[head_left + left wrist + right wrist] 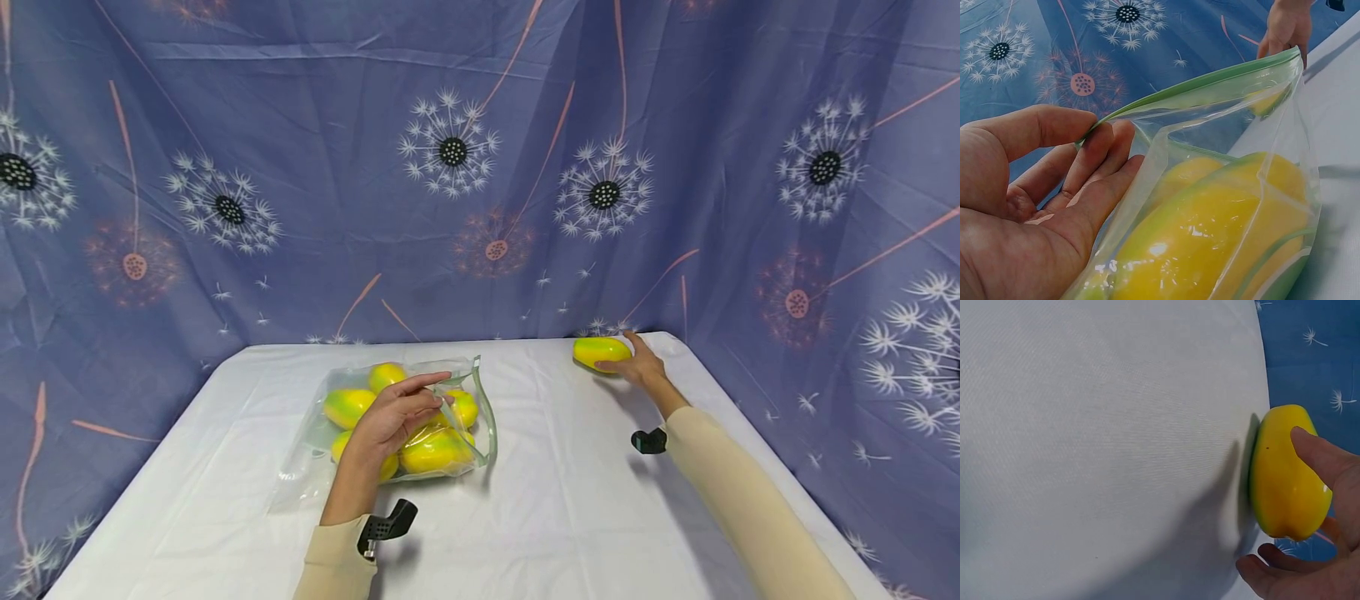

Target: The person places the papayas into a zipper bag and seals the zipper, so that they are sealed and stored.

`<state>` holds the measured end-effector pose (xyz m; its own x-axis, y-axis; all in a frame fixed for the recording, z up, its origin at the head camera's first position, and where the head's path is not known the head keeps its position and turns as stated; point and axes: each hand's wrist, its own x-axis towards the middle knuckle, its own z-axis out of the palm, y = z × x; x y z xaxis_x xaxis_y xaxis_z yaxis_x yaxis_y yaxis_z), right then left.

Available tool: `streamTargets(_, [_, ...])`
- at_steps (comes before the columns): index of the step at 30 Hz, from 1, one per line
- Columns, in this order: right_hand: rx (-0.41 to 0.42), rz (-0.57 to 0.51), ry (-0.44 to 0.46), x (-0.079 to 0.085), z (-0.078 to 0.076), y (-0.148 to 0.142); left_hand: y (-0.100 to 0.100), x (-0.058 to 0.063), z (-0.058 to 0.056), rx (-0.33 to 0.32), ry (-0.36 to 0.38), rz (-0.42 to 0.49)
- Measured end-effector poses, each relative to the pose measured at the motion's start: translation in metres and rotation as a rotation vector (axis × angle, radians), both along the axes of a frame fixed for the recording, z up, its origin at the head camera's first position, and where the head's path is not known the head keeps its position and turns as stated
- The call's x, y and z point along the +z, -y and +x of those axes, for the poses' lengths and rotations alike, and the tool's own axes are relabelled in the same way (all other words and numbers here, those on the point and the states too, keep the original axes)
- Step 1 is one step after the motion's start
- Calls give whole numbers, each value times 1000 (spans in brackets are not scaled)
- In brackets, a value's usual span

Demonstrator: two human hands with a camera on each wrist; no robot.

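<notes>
A clear zip bag point(300, 467) with a green seal strip lies on the left half of the table, holding several yellow-green papayas point(438, 451). My left hand point(390, 419) pinches the rim of its mouth between fingers and thumb; in the left wrist view that hand point(1041, 181) lifts the green strip, and the mouth gapes. At the far right, a single papaya point(596, 352) is held by my right hand point(643, 367) at its right end. In the right wrist view, the thumb lies across this papaya point(1288, 475), and some fingers are partly hidden behind it.
A white cloth covers the table point(555, 500). Behind it and along both sides hangs a blue curtain point(337, 167) with dandelion prints. The lone papaya is close to the table's back edge. A black wrist camera point(390, 523) sits on the left forearm.
</notes>
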<state>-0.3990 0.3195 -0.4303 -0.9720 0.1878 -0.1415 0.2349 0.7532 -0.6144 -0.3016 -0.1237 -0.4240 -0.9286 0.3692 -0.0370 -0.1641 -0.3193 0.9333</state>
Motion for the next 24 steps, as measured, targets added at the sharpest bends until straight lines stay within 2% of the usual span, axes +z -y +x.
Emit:
streamTargets(7, [31, -6, -3, -3, 3, 0, -1, 1, 1, 22, 9, -17])
streamTargets(19, [5, 28, 1, -6, 6, 1, 0, 0, 2, 5, 3, -17])
streamTargets(24, [-29, 37, -14, -5, 8, 1, -1, 1, 2, 4, 0, -16])
